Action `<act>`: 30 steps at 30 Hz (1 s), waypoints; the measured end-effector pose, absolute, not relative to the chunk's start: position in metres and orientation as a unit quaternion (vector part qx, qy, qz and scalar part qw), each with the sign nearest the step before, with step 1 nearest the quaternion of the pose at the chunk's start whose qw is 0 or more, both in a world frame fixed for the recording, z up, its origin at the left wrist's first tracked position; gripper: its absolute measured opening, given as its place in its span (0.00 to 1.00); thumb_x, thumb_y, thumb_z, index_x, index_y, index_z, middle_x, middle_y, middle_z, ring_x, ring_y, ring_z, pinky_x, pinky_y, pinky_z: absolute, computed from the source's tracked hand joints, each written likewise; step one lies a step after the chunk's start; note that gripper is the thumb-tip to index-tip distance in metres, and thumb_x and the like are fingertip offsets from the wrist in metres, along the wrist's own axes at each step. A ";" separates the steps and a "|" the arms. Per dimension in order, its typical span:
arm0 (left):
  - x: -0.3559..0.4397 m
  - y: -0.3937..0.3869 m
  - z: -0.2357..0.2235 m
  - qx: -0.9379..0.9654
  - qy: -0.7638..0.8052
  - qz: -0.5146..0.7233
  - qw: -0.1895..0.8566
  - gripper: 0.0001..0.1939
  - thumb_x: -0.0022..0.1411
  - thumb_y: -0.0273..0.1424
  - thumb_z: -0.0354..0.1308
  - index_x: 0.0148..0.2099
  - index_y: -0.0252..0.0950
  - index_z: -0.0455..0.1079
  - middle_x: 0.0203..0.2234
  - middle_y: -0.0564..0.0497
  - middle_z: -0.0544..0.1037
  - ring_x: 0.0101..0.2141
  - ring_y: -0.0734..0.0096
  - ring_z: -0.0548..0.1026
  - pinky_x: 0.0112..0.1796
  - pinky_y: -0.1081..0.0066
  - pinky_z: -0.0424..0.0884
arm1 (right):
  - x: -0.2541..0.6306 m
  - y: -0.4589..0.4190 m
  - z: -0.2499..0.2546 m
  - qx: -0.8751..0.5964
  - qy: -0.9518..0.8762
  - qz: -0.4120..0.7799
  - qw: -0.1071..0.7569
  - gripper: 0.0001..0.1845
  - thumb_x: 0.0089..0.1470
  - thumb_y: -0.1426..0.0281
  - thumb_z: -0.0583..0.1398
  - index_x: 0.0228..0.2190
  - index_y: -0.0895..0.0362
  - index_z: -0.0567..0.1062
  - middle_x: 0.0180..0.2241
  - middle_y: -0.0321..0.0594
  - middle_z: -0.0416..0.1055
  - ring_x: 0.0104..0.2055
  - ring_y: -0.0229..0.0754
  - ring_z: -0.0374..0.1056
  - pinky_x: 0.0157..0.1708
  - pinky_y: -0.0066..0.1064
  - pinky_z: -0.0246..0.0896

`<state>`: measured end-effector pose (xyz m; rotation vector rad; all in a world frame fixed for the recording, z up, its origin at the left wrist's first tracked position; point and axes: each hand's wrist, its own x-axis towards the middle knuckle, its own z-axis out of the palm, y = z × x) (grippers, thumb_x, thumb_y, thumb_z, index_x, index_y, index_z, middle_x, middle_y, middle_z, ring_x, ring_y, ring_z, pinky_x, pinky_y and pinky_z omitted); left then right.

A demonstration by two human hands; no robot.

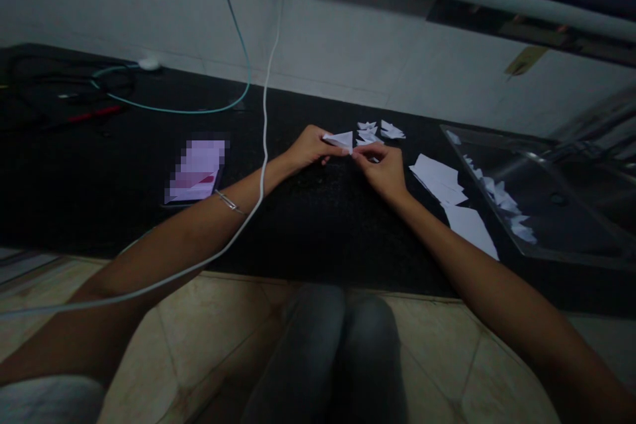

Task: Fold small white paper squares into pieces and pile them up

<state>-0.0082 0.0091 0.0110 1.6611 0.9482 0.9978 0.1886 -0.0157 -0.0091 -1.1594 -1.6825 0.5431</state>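
A small piece of white paper folded into a triangle (340,140) is held between my two hands above the black counter. My left hand (312,146) pinches its left side, thumb along the lower edge. At its lower right corner, the fingertips of my right hand (382,169) are closed on the paper. Just behind my right hand lie several small folded paper pieces (368,135) with pointed ends. To the right of that hand are loose white paper sheets (437,179), partly overlapping, with another sheet (471,228) nearer the counter's front edge.
A phone (196,172) with a lit, blurred screen lies left of my left arm. A white cable (265,119) hangs across my left forearm. More folded papers (501,199) line the left edge of a metal sink (566,225). A teal cable (173,109) loops at the back left.
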 end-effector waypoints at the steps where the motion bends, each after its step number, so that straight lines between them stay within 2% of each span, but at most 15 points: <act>1: -0.008 0.009 0.011 0.678 0.387 0.409 0.473 0.12 0.52 0.32 0.72 0.24 0.32 0.74 0.14 0.55 0.68 0.18 0.81 0.63 0.20 0.74 0.54 | 0.189 -0.015 -0.010 -0.478 -0.686 0.245 0.490 0.04 0.50 0.67 0.68 0.30 0.54 0.81 0.32 0.42 0.79 0.36 0.47 0.73 0.39 0.43 0.69; 4: -0.008 0.010 0.011 0.679 0.388 0.408 0.471 0.11 0.51 0.32 0.73 0.26 0.32 0.75 0.13 0.55 0.68 0.17 0.81 0.63 0.20 0.75 0.54 | 0.189 -0.013 -0.012 -0.480 -0.667 0.297 0.486 0.07 0.48 0.65 0.69 0.30 0.54 0.80 0.31 0.42 0.79 0.34 0.46 0.72 0.38 0.42 0.69; 9: -0.007 0.010 0.010 0.694 0.374 0.398 0.469 0.13 0.51 0.37 0.73 0.31 0.32 0.77 0.15 0.56 0.69 0.17 0.81 0.64 0.21 0.75 0.56 | 0.191 -0.009 -0.015 -0.472 -0.674 0.334 0.460 0.09 0.50 0.61 0.66 0.30 0.53 0.77 0.26 0.39 0.72 0.29 0.42 0.66 0.28 0.36 0.61; 12: -0.005 0.007 0.010 0.682 0.365 0.413 0.481 0.16 0.56 0.41 0.72 0.31 0.33 0.76 0.16 0.55 0.70 0.18 0.82 0.65 0.20 0.75 0.55 | 0.192 -0.006 -0.016 -0.473 -0.679 0.320 0.462 0.09 0.52 0.60 0.64 0.29 0.52 0.73 0.26 0.39 0.69 0.29 0.41 0.63 0.26 0.34 0.59; 17: 0.005 -0.002 0.013 0.653 0.339 0.440 0.515 0.18 0.64 0.45 0.65 0.34 0.33 0.74 0.22 0.52 0.73 0.21 0.82 0.69 0.20 0.75 0.56 | 0.194 -0.003 -0.019 -0.493 -0.657 0.277 0.499 0.10 0.54 0.60 0.62 0.28 0.52 0.70 0.26 0.39 0.66 0.29 0.43 0.63 0.29 0.37 0.60; 21: 0.013 -0.007 0.013 0.630 0.332 0.467 0.525 0.18 0.68 0.44 0.61 0.37 0.33 0.71 0.27 0.51 0.75 0.24 0.82 0.72 0.21 0.78 0.58 | 0.191 -0.007 -0.018 -0.490 -0.655 0.256 0.515 0.12 0.53 0.58 0.64 0.28 0.52 0.72 0.27 0.39 0.69 0.30 0.43 0.64 0.30 0.37 0.62; 25: 0.017 -0.007 0.012 0.593 0.342 0.504 0.527 0.13 0.70 0.40 0.59 0.41 0.33 0.71 0.28 0.53 0.75 0.25 0.83 0.72 0.21 0.78 0.58 | 0.185 -0.015 -0.014 -0.473 -0.673 0.251 0.509 0.14 0.52 0.55 0.65 0.28 0.52 0.73 0.28 0.39 0.72 0.31 0.43 0.67 0.31 0.37 0.64; 30: 0.017 -0.008 0.014 0.555 0.348 0.526 0.542 0.10 0.71 0.36 0.58 0.42 0.33 0.71 0.28 0.53 0.74 0.25 0.83 0.71 0.21 0.78 0.57 | 0.182 -0.025 -0.009 -0.469 -0.708 0.185 0.495 0.08 0.53 0.63 0.65 0.27 0.52 0.74 0.27 0.37 0.71 0.29 0.41 0.66 0.29 0.35 0.61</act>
